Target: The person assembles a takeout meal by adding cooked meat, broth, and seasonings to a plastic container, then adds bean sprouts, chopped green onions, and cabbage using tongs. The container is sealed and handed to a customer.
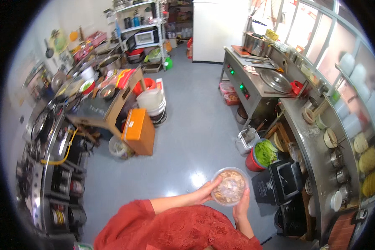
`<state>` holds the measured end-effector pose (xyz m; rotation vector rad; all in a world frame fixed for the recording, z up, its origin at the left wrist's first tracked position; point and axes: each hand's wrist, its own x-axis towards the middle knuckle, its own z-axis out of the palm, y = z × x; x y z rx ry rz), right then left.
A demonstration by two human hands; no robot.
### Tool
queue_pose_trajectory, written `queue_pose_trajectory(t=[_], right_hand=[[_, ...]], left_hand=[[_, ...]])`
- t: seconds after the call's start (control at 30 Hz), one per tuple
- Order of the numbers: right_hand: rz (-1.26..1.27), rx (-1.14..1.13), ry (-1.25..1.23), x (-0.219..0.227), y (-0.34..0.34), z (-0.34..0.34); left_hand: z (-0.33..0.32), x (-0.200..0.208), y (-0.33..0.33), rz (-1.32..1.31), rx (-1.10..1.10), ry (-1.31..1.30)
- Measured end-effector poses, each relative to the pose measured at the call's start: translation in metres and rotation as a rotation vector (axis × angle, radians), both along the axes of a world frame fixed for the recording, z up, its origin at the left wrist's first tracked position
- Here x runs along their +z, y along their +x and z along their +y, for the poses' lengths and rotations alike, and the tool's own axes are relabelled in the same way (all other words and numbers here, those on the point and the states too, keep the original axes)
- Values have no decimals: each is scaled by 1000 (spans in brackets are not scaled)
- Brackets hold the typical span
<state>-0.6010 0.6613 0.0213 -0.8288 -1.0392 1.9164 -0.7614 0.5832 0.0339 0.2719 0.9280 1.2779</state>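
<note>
Between my two hands is a round clear plastic food container (229,187), seen from above, with pale brown pieces of food inside. Whether a lid covers it I cannot tell for sure. My left hand (205,193) grips its left side, the thumb lying over the rim. My right hand (241,206) holds the right side from below, fingers along the wall. The container is in front of my red top, above the grey floor (183,125).
At right, a black bin (264,183) stands beside a bucket of green leaves (266,153) and a long steel counter (308,133). An orange box (138,131) is on the floor by the cluttered wooden table (112,109). Stoves line the left; a white panel (221,31) rises behind.
</note>
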Motion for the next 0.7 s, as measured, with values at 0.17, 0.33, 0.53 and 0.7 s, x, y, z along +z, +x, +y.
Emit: queue_pose_trajectory(t=[0.17, 0.33, 0.53, 0.7], right_hand=[[-104, 210, -150, 5, -131, 112], [-256, 761, -285, 18, -276, 283], [-357, 1124, -77, 59, -471, 421], [-285, 1065, 61, 56, -621, 512]], left_hand=[[94, -7, -138, 8, 219, -39], [191, -12, -266, -17, 133, 64], [297, 17, -419, -51, 192, 66], [393, 27, -572, 1, 223, 27]])
